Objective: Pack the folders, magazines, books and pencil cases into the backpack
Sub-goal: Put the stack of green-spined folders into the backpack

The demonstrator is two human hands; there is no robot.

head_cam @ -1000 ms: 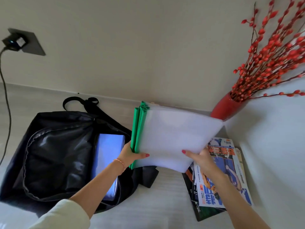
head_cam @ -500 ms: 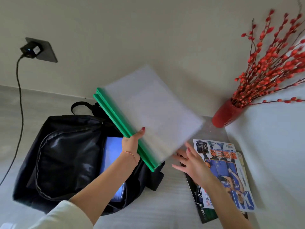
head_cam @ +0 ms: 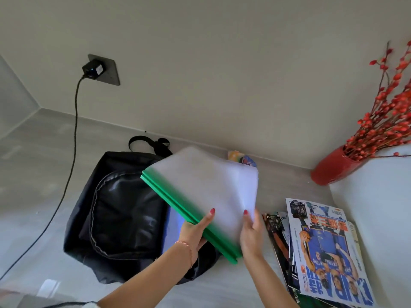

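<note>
A stack of translucent white folders (head_cam: 211, 187) with green spines is held above the open black backpack (head_cam: 124, 210), slanting from upper left to lower right. My left hand (head_cam: 195, 230) grips the green spine edge, thumb on top. My right hand (head_cam: 251, 234) holds the folders' near right edge, thumb on the white cover. A blue folder (head_cam: 174, 225) shows inside the backpack's opening, mostly hidden by the stack. A pile of magazines (head_cam: 322, 252) with a basketball cover on top lies to the right. A colourful item (head_cam: 242, 158) peeks out behind the folders.
A red vase (head_cam: 333, 170) with red berry branches stands at the back right by a white ledge (head_cam: 378, 207). A charger in a wall socket (head_cam: 97, 70) trails a black cable (head_cam: 64, 185) down across the surface left of the backpack.
The folders have come down and turned towards the backpack opening. My right hand, free half a second ago, has taken hold of their near right edge again.
</note>
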